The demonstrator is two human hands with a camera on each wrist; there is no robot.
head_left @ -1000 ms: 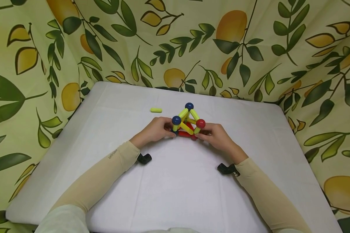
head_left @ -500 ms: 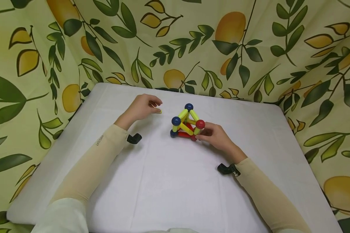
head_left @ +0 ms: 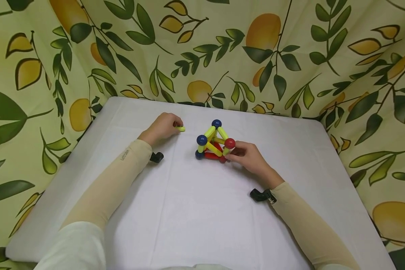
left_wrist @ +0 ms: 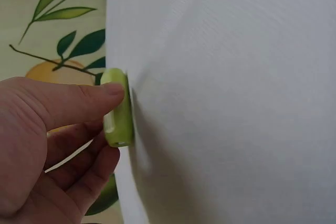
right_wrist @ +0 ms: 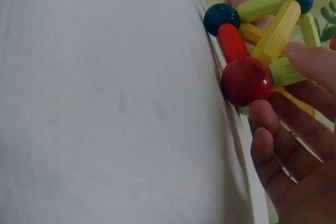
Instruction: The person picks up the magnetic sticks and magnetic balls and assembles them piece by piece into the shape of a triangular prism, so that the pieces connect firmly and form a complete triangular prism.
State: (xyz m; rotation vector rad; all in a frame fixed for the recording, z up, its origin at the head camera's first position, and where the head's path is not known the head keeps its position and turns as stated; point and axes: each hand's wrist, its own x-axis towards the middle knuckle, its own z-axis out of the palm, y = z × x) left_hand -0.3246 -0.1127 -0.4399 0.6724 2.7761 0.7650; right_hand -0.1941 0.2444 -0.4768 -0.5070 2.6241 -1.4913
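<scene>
My left hand (head_left: 162,127) pinches a lime-green magnetic rod (left_wrist: 121,119) between thumb and fingers, at the left of the head view. The rod is low over the white table, its shadow beside it. Right of it stands a magnetic building frame (head_left: 212,148) of lime, yellow and red rods joined by blue and red balls. My right hand (head_left: 249,156) holds the frame's right side. In the right wrist view its thumb lies at a lime rod (right_wrist: 286,72), and a fingertip touches the lower red ball (right_wrist: 247,81). Part of the frame's far side is hidden.
The white-covered table (head_left: 202,217) ends at a curtain (head_left: 202,48) with leaves and fruit, which surrounds its back and sides. A black wrist mount (head_left: 156,157) sits at the left wrist, another black mount (head_left: 261,195) at the right.
My left hand has let go of the frame's left side, moved left and back, and taken hold of the lime rod lying there. The right hand stays at the frame.
</scene>
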